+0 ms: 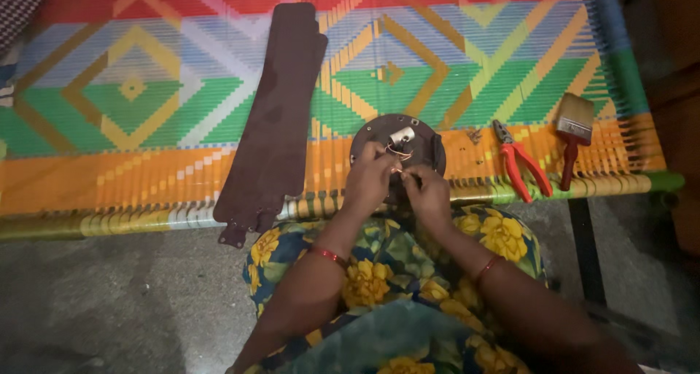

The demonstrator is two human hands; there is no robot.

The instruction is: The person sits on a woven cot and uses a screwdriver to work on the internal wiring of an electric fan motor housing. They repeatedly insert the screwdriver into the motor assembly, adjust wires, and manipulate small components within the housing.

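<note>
Head view: round dark fan motor housing (397, 149) sits at near edge of woven cot (146, 177), opened, wiring unfinished; left hand (367, 182) and right hand (425, 192) apparently pinch thin wires (399, 155); blades (281, 115) detached left, pliers (519, 166) and brush (573, 133) untouched right.

left hand (368, 181), right hand (426, 192): pinching wires (399, 154) on round fan motor (397, 144) | fan blades (273, 119), pliers (519, 166) beside

Pliers (519, 166) right, fan blades (275, 119) left.
</note>
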